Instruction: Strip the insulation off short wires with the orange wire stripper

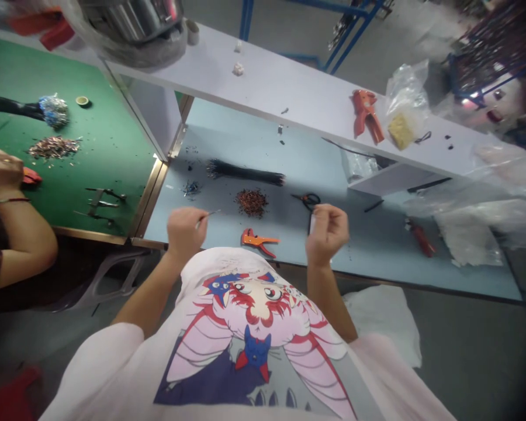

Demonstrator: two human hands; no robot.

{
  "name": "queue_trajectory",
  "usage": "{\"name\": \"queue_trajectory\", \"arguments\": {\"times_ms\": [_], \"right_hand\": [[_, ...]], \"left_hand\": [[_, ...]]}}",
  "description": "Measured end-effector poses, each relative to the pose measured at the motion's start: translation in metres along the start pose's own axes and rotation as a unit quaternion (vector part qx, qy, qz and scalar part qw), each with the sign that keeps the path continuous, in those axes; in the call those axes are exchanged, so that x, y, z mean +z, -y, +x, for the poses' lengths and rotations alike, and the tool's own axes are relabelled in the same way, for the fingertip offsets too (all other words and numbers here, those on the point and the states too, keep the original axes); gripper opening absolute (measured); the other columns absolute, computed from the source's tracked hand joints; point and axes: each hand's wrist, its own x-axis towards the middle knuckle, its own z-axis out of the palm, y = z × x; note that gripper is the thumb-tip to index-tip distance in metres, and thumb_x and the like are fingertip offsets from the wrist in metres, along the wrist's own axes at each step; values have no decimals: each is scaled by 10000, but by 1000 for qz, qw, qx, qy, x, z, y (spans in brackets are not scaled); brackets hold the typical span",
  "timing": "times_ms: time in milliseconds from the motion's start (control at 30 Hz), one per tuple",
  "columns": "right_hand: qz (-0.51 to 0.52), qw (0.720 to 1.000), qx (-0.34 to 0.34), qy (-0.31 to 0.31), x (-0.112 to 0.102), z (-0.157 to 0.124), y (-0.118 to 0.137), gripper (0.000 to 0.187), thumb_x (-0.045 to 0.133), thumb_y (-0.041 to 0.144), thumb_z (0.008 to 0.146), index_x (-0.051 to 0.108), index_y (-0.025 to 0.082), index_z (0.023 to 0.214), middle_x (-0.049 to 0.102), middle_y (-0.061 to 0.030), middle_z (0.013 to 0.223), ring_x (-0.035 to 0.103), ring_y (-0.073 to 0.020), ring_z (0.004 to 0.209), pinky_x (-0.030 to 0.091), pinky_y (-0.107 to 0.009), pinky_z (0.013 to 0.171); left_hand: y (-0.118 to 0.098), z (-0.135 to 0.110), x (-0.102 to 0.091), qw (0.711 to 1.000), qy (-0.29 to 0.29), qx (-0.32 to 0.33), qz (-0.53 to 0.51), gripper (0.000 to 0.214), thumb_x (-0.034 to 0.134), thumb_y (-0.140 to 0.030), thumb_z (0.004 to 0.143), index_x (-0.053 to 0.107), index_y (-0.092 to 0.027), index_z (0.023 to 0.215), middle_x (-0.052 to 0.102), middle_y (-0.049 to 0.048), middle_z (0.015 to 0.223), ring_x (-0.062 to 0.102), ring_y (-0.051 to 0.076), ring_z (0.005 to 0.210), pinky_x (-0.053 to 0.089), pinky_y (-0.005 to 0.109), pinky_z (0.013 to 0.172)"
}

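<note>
Printed T-shirt [254, 339]: nearest camera, 6 o'clock, between both forearms.
Left hand [186, 234]: 8 o'clock; grip closed, thumb and fingers pinching a thin wire [214, 212].
Right hand [328, 234]: 4 o'clock; grip pinched, fingertips together, cannot tell if anything's between them.
Thin wire: free end out of left grip toward 2–3 o'clock; right hand well apart.
Wire stripper [259, 241]: on table between hands, 3 o'clock from left, 9 from right; long axis roughly 9 to 4, nose toward left hand, handles toward right, right hand nearer those.
Black wire bundle [248, 172]: 1–2 o'clock from left hand, 10 from right; axis roughly 9–3, left slightly nearer its middle.
Copper-coloured clippings [251, 202]: heap just 6 o'clock of bundle.
Scissors [309, 200]: just beside right hand, its 11 o'clock, tips toward 9.
Table [228, 140]: pale blue, flat, scattered bits.
Room: white shelf [289, 76] at 12; green table [114, 117], neighbour's hand [0, 172] at 9–10.
</note>
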Motion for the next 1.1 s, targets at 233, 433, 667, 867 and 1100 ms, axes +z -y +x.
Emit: {"name": "queue_trajectory", "arguments": {"times_ms": [233,433,667,867,1100], "right_hand": [[-223,932,31,284,45,-18,-93,265,412,213,892,646,154,1001,652,-107,975,530,-206,992,381,-358,925],[-294,843,110,436,88,-64,-138,291,475,159,816,668,166,1034,668,-100,1038,551,-215,972,409,-311,851],[-307,836,138,432,52,-86,-154,251,490,252,841,698,126,903,634,-142,1107,505,-241,1076,342,-350,956],[-276,834,197,435,53,-87,-172,305,406,227,854,671,146,983,693,-101,940,612,-186,851,443,-288,790],[-257,817,209,473,60,-80,-190,300,447,127,757,682,157,941,704,-90,939,629,-189,871,456,-286,802]], "left_hand": [[2,-1,-1,916,63,-278,-282,143,656,-311,713,666,-179,764,663,-1,686,595,125,650,466,247,670],[-18,0,11,879,69,-283,-378,179,637,-328,726,644,-159,782,654,8,654,618,124,638,488,243,672],[-14,1,10,860,51,-315,-397,182,654,-326,717,631,-160,788,645,3,637,620,121,632,493,236,661],[-20,11,19,858,94,-294,-410,189,658,-328,707,628,-155,776,635,5,618,608,120,601,495,239,628],[-20,15,17,863,101,-282,-407,178,653,-321,716,627,-158,783,627,1,616,594,109,594,483,226,616]]}}
